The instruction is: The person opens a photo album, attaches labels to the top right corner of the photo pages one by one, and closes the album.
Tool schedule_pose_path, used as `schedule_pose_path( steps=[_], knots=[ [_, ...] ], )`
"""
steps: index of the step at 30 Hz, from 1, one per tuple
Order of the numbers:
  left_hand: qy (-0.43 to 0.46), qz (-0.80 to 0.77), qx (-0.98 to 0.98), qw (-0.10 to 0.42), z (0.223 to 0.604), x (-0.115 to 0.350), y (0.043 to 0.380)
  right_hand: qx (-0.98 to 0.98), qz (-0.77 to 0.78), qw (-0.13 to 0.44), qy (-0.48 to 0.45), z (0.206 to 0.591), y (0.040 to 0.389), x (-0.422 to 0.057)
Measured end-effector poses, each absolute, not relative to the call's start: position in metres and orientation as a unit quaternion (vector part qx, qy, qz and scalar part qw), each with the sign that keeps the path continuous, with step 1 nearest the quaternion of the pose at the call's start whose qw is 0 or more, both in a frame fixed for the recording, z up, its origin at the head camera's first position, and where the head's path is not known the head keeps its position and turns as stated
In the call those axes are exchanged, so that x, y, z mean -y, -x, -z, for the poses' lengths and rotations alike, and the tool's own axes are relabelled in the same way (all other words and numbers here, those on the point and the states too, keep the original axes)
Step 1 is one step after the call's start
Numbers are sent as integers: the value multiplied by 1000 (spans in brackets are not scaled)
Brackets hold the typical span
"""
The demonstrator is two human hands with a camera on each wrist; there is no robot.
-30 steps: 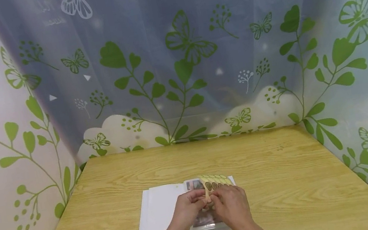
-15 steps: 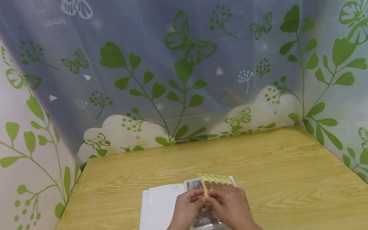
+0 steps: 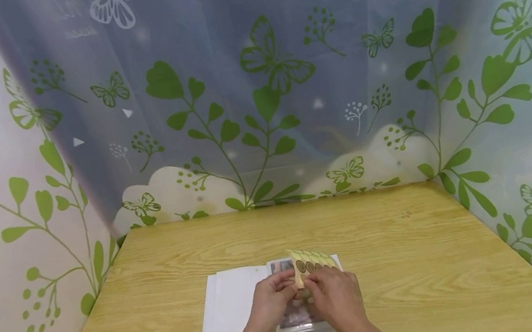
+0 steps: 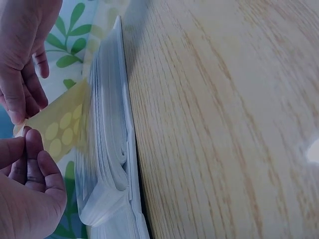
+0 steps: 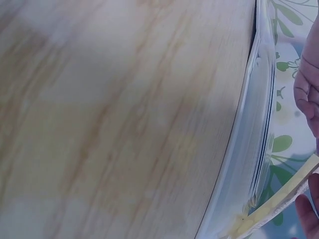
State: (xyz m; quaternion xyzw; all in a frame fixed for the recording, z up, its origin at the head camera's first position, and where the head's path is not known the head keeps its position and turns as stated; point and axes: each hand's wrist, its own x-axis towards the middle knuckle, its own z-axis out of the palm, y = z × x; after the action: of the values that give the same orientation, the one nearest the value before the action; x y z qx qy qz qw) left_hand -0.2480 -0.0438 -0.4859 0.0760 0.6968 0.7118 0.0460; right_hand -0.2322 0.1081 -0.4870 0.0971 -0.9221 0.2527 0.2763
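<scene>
A yellow sheet of round stickers (image 3: 321, 258) stands raised and curved above an open album, with dark printed circles on its near side. My right hand (image 3: 338, 298) pinches the sheet near its lower left corner. Close beside it, my left hand (image 3: 270, 303) has thumb and index finger pinched together at that same corner. In the left wrist view the fingertips of both hands meet at the edge of the sticker sheet (image 4: 64, 130), whose pale round stickers show from behind. Whether a single sticker is between the left fingertips is too small to tell.
The open album (image 3: 237, 304) lies on the wooden table (image 3: 421, 257), a white page at left and a clear sleeve with dark pictures (image 3: 293, 318) at right, partly under the hands. Its several pages (image 4: 107, 119) show edge-on. A patterned curtain (image 3: 260, 131) surrounds the table.
Both hands stay at the sheet's corner. The right fingertips have shifted slightly, and the sheet's left edge has tilted a little.
</scene>
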Motion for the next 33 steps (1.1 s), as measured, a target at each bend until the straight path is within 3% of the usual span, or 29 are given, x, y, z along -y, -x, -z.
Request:
schedule_pose_path(
  steps=[8,18,33],
  knots=[
    [-61,-709,-701,33,485,43,247,910,-311,266,-64,487,233,-111],
    [-40,-720,-692,30,483,43,246,896,-393,207,17,483,234,-119],
    [-15,-731,-681,31,487,47,251,885,-418,201,42,480,235,-134]
  ],
)
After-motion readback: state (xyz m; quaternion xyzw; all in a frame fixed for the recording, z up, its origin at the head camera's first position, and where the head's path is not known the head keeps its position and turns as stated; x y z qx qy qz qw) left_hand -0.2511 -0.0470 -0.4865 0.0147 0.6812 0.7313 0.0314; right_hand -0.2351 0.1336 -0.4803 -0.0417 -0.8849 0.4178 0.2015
